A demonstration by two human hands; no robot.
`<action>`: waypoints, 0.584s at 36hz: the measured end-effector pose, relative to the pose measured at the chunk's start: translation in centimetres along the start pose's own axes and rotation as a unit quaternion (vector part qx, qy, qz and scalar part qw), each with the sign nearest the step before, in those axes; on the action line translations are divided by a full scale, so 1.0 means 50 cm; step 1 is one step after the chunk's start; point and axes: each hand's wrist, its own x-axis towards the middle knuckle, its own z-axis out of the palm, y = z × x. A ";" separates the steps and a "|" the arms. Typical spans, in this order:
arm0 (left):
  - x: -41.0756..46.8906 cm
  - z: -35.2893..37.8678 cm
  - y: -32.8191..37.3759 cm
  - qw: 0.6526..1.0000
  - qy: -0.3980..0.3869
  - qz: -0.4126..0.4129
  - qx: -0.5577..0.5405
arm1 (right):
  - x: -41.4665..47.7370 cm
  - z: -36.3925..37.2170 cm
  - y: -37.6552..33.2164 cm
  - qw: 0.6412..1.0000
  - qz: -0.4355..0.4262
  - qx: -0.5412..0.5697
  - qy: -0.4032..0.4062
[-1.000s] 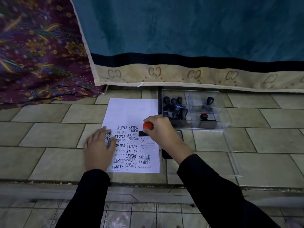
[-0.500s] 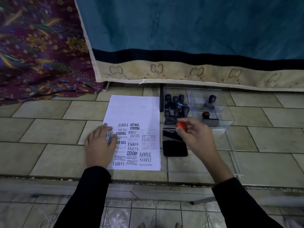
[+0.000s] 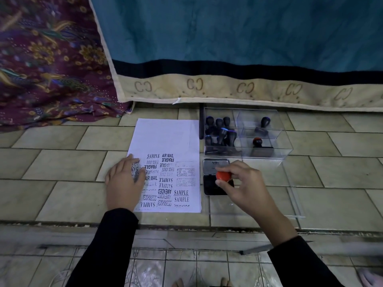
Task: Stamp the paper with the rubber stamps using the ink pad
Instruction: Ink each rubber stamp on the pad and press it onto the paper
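A white sheet of paper lies on the tiled floor, its lower half covered with black stamp prints. My left hand rests flat on the paper's left edge. My right hand grips a red-topped rubber stamp over the black ink pad, whose open lid lies behind it. Whether the stamp's face touches the pad is hidden by my fingers. A clear plastic box behind the pad holds several dark-handled stamps, one alone and one red-topped stamp.
The box's clear lid lies flat on the tiles right of the pad. A teal cloth with a beige border hangs behind, and a purple patterned fabric lies at the back left. A step edge runs in front of me.
My right hand carried the red-topped stamp from the paper to the right, then lowered it over the ink pad. My left hand stayed on the paper.
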 end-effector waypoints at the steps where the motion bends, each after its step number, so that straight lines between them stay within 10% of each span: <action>1: 0.000 -0.001 0.001 1.000 0.000 -0.001 0.000 | 0.001 -0.001 -0.001 1.000 0.004 -0.002 -0.002; 21: 0.001 0.003 -0.003 1.000 0.009 0.008 0.003 | -0.001 -0.035 -0.023 0.999 0.040 -0.008 -0.011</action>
